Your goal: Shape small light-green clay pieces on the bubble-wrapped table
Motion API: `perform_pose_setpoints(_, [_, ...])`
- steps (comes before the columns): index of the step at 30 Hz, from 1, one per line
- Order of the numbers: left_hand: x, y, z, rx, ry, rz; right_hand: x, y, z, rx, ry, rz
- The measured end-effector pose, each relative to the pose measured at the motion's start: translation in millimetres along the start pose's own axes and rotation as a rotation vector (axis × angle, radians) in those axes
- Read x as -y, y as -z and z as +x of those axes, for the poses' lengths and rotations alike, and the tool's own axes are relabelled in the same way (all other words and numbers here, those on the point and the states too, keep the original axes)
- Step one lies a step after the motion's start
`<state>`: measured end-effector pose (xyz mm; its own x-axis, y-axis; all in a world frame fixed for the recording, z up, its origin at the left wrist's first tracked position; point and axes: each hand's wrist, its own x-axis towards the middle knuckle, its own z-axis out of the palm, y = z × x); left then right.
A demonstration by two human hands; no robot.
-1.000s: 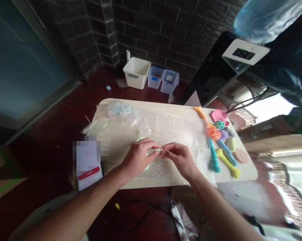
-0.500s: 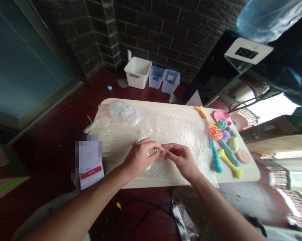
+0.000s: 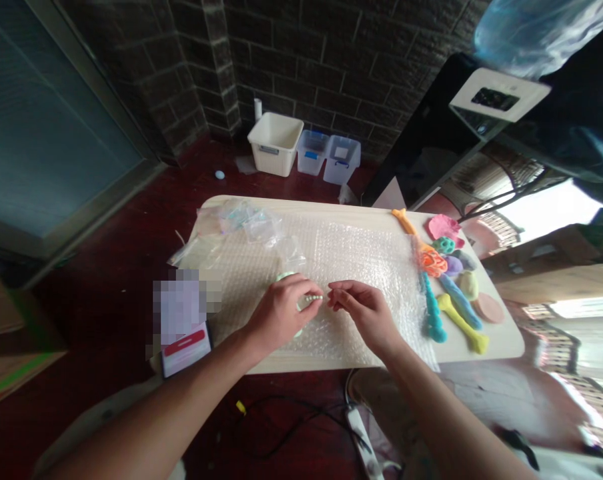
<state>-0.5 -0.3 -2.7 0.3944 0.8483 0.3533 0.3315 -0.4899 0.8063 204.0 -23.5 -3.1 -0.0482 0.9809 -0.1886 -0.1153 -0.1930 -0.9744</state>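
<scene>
My left hand (image 3: 283, 309) is closed in a pinch on a short row of small pale green beads (image 3: 313, 298) that pokes out between thumb and forefinger. Behind and beneath that hand shows part of a light green object (image 3: 284, 275), mostly hidden by the fingers. To the right, a small gap away, my right hand (image 3: 364, 308) has its thumb and fingertips drawn together. Whether anything tiny sits in them I cannot make out. Both hands are above a sheet of bubble wrap (image 3: 361, 257) on the table.
Coloured clay-like pieces lie at the table's right end, among them a yellow bone shape (image 3: 462, 325), a teal stick (image 3: 433, 313) and an orange lump (image 3: 433, 263). Clear plastic bags (image 3: 254, 223) lie back left. A phone (image 3: 186, 348) is at the left edge. Bins (image 3: 276, 150) stand on the floor.
My right hand has moved slightly right, away from the beads and the left fingertips. The left hand keeps its pinch in nearly the same place.
</scene>
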Motion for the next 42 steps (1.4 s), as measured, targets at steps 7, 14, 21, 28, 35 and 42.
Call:
perform_pose_setpoints(7, [0.4,1.2,-0.5,0.011,-0.002,0.002,-0.2,-1.0,0.2,0.021,-0.063,0.034])
perform_pose_setpoints(14, [-3.4,3.6,0.3,0.012,0.001,0.007,-3.0,3.5,1.7,-0.018,-0.089,0.067])
perform_pose_setpoints(21, [-2.8,3.7,0.7,0.014,0.005,0.020,-2.3,4.7,2.0,-0.032,-0.028,0.016])
perform_pose_setpoints(28, [-3.5,3.8,0.7,0.002,0.001,0.025,1.4,4.4,0.5,-0.018,-0.084,-0.038])
perform_pose_setpoints(35, [-4.3,4.4,1.4,0.014,0.000,0.010,1.8,5.0,1.3,-0.052,-0.086,0.010])
perform_pose_setpoints(42, [-2.2,4.2,0.9,0.019,0.001,0.014,-0.3,4.6,2.5,-0.048,-0.107,0.062])
